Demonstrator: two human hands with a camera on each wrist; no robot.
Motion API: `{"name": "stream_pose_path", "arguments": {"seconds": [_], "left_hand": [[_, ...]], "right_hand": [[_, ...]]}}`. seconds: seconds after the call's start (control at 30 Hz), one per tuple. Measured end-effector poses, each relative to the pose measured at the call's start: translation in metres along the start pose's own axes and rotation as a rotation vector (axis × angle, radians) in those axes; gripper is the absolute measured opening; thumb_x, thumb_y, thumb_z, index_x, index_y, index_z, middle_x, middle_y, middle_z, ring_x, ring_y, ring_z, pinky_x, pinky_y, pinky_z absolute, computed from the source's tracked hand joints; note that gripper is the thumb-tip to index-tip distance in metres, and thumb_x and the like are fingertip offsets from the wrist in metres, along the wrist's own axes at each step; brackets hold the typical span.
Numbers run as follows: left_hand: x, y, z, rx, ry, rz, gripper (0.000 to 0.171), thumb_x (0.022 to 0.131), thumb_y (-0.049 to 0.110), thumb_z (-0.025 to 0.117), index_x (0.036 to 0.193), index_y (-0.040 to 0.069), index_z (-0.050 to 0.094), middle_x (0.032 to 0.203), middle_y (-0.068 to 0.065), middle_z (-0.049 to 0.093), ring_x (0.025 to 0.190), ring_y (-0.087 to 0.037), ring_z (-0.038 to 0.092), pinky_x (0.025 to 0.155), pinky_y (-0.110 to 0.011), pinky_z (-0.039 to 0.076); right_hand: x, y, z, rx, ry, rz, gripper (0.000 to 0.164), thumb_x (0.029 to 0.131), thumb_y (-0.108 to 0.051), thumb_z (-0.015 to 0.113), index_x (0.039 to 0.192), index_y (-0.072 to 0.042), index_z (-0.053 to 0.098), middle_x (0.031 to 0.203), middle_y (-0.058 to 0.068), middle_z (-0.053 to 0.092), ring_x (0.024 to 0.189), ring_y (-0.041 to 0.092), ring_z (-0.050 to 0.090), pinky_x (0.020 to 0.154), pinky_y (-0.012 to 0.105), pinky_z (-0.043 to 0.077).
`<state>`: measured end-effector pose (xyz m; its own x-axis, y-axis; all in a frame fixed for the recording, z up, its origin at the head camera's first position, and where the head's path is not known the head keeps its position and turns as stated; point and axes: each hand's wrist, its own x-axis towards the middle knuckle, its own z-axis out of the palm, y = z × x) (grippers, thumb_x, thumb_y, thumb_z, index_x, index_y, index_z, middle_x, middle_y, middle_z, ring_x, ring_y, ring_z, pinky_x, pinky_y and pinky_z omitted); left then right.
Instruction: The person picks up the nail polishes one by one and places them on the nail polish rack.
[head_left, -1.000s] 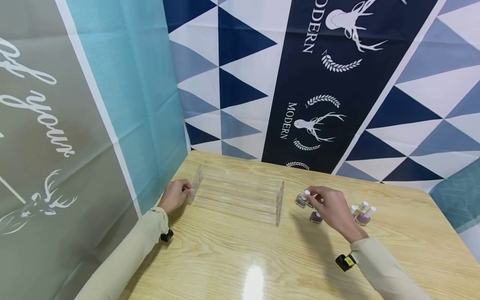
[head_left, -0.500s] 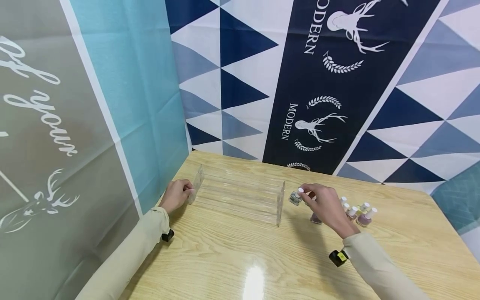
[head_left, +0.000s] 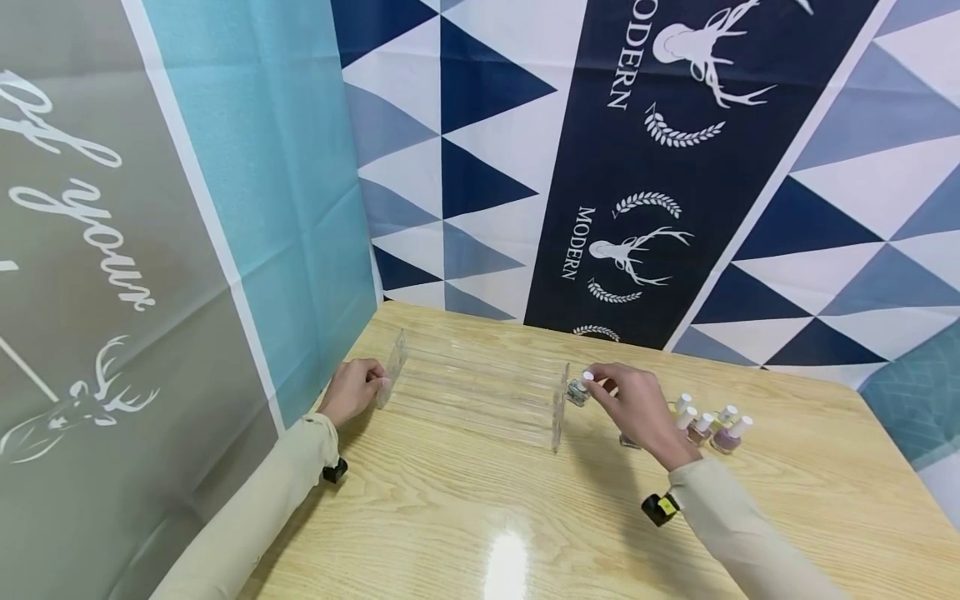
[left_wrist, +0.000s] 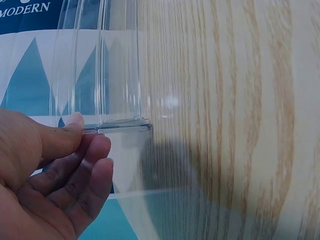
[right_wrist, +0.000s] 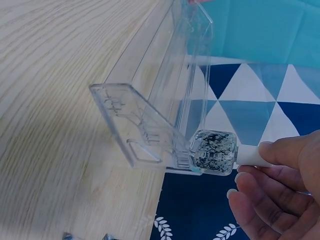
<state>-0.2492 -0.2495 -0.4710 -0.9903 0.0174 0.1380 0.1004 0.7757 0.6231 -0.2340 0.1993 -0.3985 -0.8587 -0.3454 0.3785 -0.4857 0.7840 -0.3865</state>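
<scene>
A clear acrylic tiered rack (head_left: 480, 392) stands on the wooden table. My left hand (head_left: 352, 390) pinches its left end panel between thumb and fingers, as the left wrist view shows close up. My right hand (head_left: 630, 404) grips a nail polish bottle (right_wrist: 215, 152) by its white cap (right_wrist: 252, 155). Black and white flecks fill the clear square glass. In the right wrist view the bottle is right at the upper corner of the rack's right end panel (right_wrist: 135, 125). No other bottle stands on the rack's shelves.
Several white-capped nail polish bottles (head_left: 726, 437) in purple, pinkish and yellow shades stand together right of my right hand. Another bottle (head_left: 628, 442) is partly hidden below that hand. Patterned cloth (head_left: 480, 167) hangs behind the table.
My right hand has carried the flecked nail polish bottle leftward to the rack's right end, uncovering more bottles behind it. My left hand keeps its hold on the rack.
</scene>
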Motion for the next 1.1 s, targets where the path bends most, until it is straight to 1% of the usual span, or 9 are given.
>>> {"name": "stream_pose_path", "arguments": {"seconds": [0.23, 0.5, 0.73, 0.93, 1.1], "left_hand": [[0.0, 0.001, -0.001, 0.003, 0.0, 0.002, 0.008, 0.098, 0.008, 0.071, 0.092, 0.004, 0.074, 0.081, -0.004, 0.07, 0.065, -0.016, 0.055, 0.061, -0.032, 0.046], [0.0, -0.002, -0.001, -0.019, -0.006, 0.008, 0.009, 0.099, 0.007, 0.07, 0.093, 0.004, 0.074, 0.08, -0.004, 0.069, 0.062, -0.016, 0.055, 0.059, -0.033, 0.046], [-0.001, 0.0, -0.001, -0.006, -0.011, -0.003, 0.008, 0.097, 0.009, 0.072, 0.093, 0.003, 0.075, 0.079, -0.004, 0.068, 0.068, -0.016, 0.058, 0.065, -0.035, 0.049], [-0.002, 0.0, 0.0, -0.003, -0.015, -0.01, 0.008, 0.097, 0.009, 0.072, 0.092, 0.003, 0.075, 0.078, -0.003, 0.068, 0.068, -0.016, 0.058, 0.065, -0.035, 0.049], [0.0, 0.0, -0.002, 0.001, -0.008, -0.005, 0.009, 0.097, 0.009, 0.073, 0.09, 0.004, 0.074, 0.077, -0.003, 0.067, 0.067, -0.017, 0.056, 0.063, -0.034, 0.048]], "right_hand": [[0.01, -0.008, 0.006, 0.018, 0.022, -0.02, 0.017, 0.099, -0.014, 0.07, 0.112, -0.004, 0.077, 0.096, 0.009, 0.075, 0.078, 0.021, 0.069, 0.069, 0.041, 0.054], [0.02, -0.015, 0.015, 0.031, 0.057, -0.087, 0.011, 0.097, -0.01, 0.072, 0.105, -0.006, 0.078, 0.092, 0.008, 0.075, 0.075, 0.02, 0.069, 0.066, 0.038, 0.054], [0.024, -0.02, 0.025, 0.04, 0.041, -0.092, 0.01, 0.097, -0.011, 0.072, 0.104, -0.008, 0.079, 0.092, 0.006, 0.076, 0.077, 0.019, 0.069, 0.067, 0.039, 0.053], [0.031, -0.028, 0.03, 0.034, 0.026, -0.093, 0.013, 0.098, -0.013, 0.072, 0.107, -0.006, 0.078, 0.094, 0.006, 0.076, 0.078, 0.019, 0.069, 0.069, 0.042, 0.054], [0.038, -0.034, 0.034, 0.056, 0.02, -0.1, 0.013, 0.099, -0.016, 0.072, 0.107, -0.008, 0.078, 0.095, 0.006, 0.076, 0.077, 0.018, 0.069, 0.068, 0.04, 0.055]]}}
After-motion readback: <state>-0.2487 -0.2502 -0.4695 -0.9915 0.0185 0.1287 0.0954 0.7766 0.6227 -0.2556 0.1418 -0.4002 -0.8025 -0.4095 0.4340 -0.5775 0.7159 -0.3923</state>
